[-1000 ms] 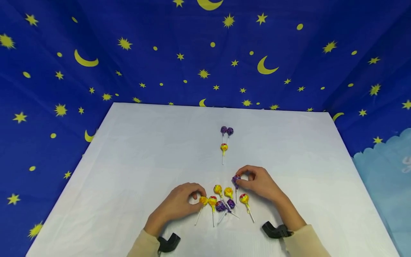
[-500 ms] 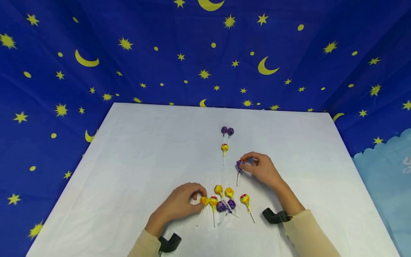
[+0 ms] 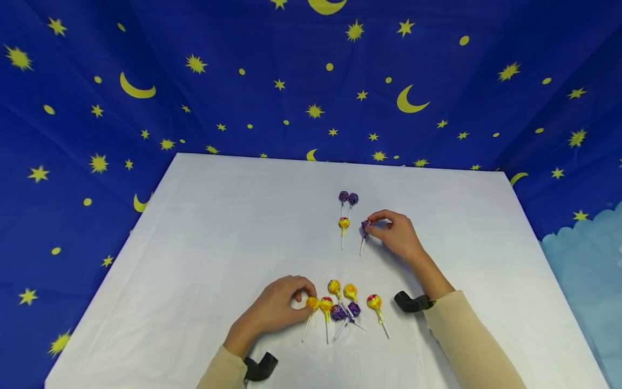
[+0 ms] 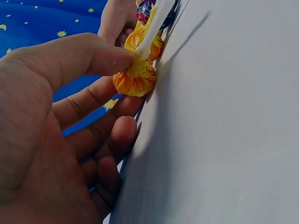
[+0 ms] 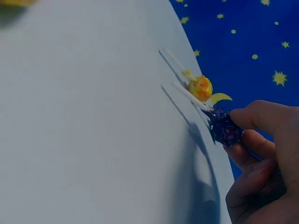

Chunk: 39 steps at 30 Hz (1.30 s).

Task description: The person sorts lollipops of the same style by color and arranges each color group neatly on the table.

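Between thumb and fingers my right hand (image 3: 397, 235) pinches a purple-wrapped lollipop (image 5: 226, 128) by its head, its white stick pointing toward me. It is just right of a yellow lollipop (image 3: 344, 222) lying on the table. Beyond that one lie two purple lollipops (image 3: 353, 199) side by side. Nearer me, my left hand (image 3: 278, 303) pinches an orange-yellow lollipop (image 4: 134, 80) by the wrapper below its head. That lollipop is at the left end of a loose cluster, right beside a red-and-yellow lollipop (image 3: 326, 305).
Two yellow lollipops (image 3: 350, 292) and purple ones (image 3: 337, 312) with crossed sticks make up the rest of the cluster. One more red-and-yellow lollipop (image 3: 374, 301) lies to its right. The white table (image 3: 233, 216) ends at a blue star-patterned cloth (image 3: 272, 108).
My right hand has carried the purple lollipop away from the cluster, up the table to beside the far yellow one. My left hand has stayed on its lollipop.
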Tool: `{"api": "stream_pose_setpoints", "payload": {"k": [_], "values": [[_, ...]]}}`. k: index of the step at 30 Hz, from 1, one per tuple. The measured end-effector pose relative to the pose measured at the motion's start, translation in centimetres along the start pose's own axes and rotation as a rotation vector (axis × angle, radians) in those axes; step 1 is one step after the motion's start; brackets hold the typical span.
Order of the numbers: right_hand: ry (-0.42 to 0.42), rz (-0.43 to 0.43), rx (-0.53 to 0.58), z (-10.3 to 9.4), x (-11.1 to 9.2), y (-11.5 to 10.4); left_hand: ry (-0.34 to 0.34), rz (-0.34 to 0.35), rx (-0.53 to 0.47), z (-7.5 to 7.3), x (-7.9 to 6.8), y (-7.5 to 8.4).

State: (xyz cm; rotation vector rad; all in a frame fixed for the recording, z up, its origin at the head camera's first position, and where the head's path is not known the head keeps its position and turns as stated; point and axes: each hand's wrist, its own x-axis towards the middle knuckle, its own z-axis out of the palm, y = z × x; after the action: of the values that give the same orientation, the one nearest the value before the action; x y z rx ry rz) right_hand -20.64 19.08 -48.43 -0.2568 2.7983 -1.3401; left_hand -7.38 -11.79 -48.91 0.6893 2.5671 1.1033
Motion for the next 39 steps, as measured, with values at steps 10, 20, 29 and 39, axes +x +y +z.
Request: {"api": "stream_pose_setpoints", "payload": {"k": [10, 20, 29, 39], "values": [[0.041, 0.033, 0.015, 0.4, 2.6, 0.5, 0.014, 0.008, -0.019, 0.1, -0.1, -0.2], [0.086, 0.071, 0.044, 0.6, 4.1, 0.7, 0.024, 0.011, -0.033, 0.3, -0.1, -0.3], [0.122, 0.081, 0.041, 0.8, 5.2, 0.8, 0.024, 0.009, -0.050, 0.5, -0.2, -0.5], [0.138, 0.113, 0.056, 1.5, 6.0, 0.5, 0.045, 0.021, -0.049, 0.4, -0.2, -0.4]]}}
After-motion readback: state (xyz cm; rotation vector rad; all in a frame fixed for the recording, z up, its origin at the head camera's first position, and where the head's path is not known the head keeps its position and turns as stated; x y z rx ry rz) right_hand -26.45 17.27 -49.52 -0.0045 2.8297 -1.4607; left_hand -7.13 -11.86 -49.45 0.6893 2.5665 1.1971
